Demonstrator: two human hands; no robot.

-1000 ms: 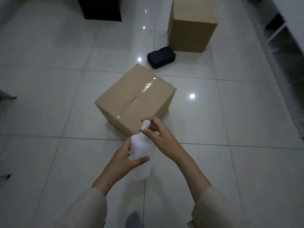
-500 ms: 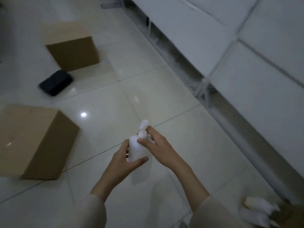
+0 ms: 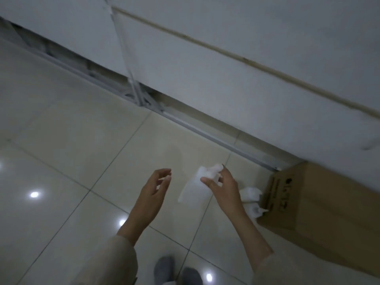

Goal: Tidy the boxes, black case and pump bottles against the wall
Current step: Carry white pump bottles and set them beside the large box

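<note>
right grip [image 3: 221, 185] pinches pump bottle [image 3: 195, 189] by its neck; left grip [image 3: 157, 187] hangs wide. tilted bottle could slip, toppling other bottles [image 3: 249, 195] beside box [image 3: 292, 202].

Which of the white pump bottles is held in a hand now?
The blurred pump bottle in the right hand, off the floor; the other bottles rest by the cardboard box.
</note>
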